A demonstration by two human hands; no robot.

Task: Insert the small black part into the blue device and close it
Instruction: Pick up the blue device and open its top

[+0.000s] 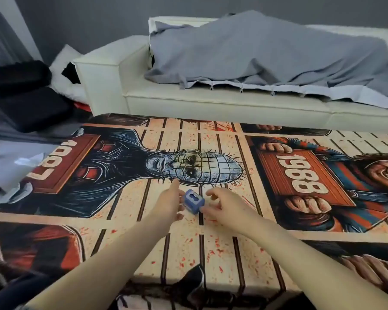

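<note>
A small blue cube-shaped device sits between my two hands above the printed cloth, its top face showing a keyhole-shaped opening with a dark inside. My left hand touches its left side with thumb and fingers, the forefinger stretched out past it. My right hand pinches its lower right corner, the fingers curled. The small black part is not visible as a separate piece; I cannot tell whether it is inside the device.
The table carries a printed cloth with horror figures and plaques reading 1987 and 1988. Behind it stands a cream sofa with a grey blanket. Black cases lie on the floor at the left.
</note>
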